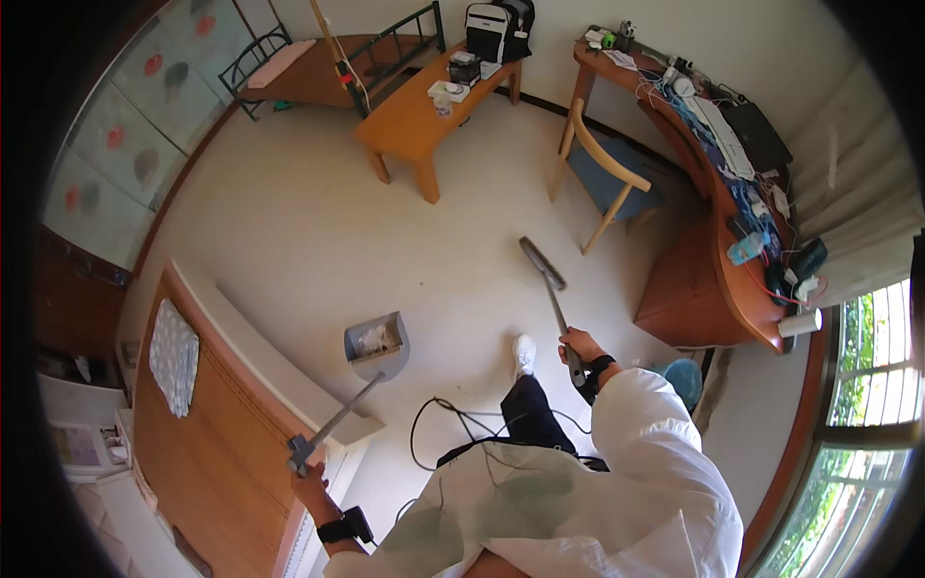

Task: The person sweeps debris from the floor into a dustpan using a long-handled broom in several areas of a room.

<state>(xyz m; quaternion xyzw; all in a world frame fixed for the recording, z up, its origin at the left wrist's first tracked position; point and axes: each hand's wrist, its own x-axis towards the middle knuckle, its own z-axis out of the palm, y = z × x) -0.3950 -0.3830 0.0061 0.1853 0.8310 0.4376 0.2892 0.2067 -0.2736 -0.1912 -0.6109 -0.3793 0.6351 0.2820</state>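
My left hand is closed around the upper end of a long-handled grey dustpan, beside the bed on the left. Whitish debris lies inside the pan. On the right, my right hand grips the handle of a broom. Its narrow dark brush head points away from me, toward the chair. Whether the bristles touch the floor I cannot tell. A small dark speck shows on the pale floor between the two tools.
A bed with a brown mat stands at left. Ahead are a wooden bench with a backpack and a bed frame. A chair and a cluttered curved desk stand right, near a blue bin. Black cables hang by my legs.
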